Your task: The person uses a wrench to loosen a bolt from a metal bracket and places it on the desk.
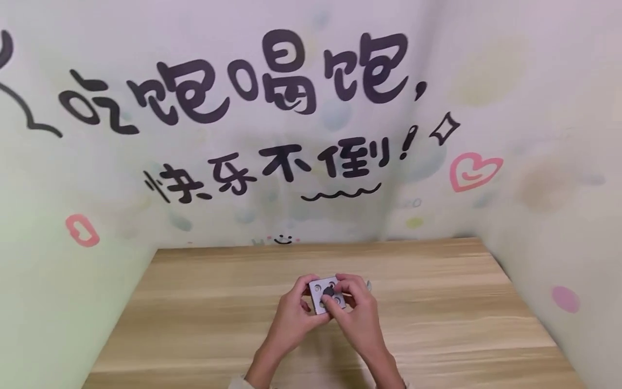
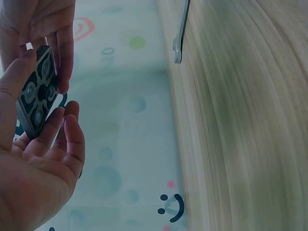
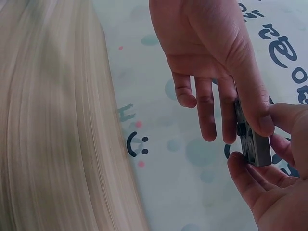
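Observation:
A square silver plate (image 1: 317, 294) with round recesses near its corners is held up between both hands. My left hand (image 1: 295, 315) grips it by its left side and near edge. The thumb and index finger of my right hand (image 1: 360, 312) pinch a small dark knob (image 1: 329, 291) at the middle of the light face. From the left wrist view, the other face of the plate (image 2: 36, 101) has dark hollows, ringed corners and a dark hub at its centre. In the right wrist view the plate (image 3: 257, 150) appears nearly edge-on, partly hidden by fingers.
A metal wrench (image 2: 181, 31) lies on the wood-grain table (image 1: 214, 313) toward the right; in the head view only its tip (image 1: 369, 285) shows past my right hand. A wall with painted writing (image 1: 291, 135) closes off the back, and walls flank both sides.

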Demonstrator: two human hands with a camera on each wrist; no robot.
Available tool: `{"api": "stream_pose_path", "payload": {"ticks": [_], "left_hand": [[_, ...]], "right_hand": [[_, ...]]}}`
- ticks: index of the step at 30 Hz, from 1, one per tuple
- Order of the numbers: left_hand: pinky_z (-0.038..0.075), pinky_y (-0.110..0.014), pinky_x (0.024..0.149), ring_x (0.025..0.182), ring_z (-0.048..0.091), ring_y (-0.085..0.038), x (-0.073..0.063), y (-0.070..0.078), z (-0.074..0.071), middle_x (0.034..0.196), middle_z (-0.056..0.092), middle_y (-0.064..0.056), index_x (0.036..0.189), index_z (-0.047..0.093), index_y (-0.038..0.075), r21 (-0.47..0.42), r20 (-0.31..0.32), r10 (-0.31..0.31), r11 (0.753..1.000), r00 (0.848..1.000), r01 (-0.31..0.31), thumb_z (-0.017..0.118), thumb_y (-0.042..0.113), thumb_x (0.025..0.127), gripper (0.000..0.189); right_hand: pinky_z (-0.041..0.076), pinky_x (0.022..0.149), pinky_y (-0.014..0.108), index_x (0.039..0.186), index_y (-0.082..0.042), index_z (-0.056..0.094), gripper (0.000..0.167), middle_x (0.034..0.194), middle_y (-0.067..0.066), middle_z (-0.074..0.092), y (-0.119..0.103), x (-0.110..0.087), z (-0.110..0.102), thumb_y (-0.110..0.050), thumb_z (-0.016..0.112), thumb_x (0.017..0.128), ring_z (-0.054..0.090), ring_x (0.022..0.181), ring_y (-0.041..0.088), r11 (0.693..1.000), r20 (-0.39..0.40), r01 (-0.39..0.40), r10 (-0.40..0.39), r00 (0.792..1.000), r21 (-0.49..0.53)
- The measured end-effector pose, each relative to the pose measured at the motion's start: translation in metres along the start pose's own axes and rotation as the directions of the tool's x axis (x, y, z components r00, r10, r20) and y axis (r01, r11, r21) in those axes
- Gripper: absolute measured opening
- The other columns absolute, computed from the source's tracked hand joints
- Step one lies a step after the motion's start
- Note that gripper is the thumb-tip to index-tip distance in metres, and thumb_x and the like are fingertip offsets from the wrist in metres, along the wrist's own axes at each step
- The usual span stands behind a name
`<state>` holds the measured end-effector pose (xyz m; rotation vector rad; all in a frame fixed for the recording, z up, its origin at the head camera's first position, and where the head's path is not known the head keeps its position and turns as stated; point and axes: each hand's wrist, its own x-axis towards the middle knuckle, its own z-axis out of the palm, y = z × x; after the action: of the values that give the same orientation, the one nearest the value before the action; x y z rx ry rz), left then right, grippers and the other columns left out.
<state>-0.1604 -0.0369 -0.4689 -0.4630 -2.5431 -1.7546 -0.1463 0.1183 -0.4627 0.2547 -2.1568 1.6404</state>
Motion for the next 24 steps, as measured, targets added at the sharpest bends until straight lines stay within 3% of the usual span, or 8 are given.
{"api": "stream_pose_path", "payload": {"ticks": [13,24], "left_hand": [[0.049,-0.022,0.063,0.077,0.056,-0.015,0.0043,-0.0003,-0.0052,0.108,0.065,-0.004,0.131,0.052,0.015,0.046,0.004,0.045,0.998,0.999,-0.045,0.085,0.016,0.077,0.063],[0.049,-0.02,0.065,0.084,0.059,-0.02,0.0032,-0.0019,-0.0069,0.109,0.066,-0.004,0.131,0.053,0.014,0.04,0.004,0.05,0.998,0.999,-0.05,0.086,0.016,0.077,0.064]], "right_hand": [[0.058,0.08,0.041,0.096,0.0,0.066,0.021,0.122,0.019,0.061,0.0028,0.0033,0.0038,0.006,0.078,0.079,0.067,0.101,0.029,0.999,0.014,0.008,-0.008,1.0,-0.04],[0.057,0.082,0.028,0.1,-0.003,0.068,0.021,0.123,0.011,0.061,0.0011,0.0018,0.0021,0.003,0.076,0.082,0.066,0.101,0.023,1.0,0.052,0.001,-0.001,0.999,-0.01]]}}
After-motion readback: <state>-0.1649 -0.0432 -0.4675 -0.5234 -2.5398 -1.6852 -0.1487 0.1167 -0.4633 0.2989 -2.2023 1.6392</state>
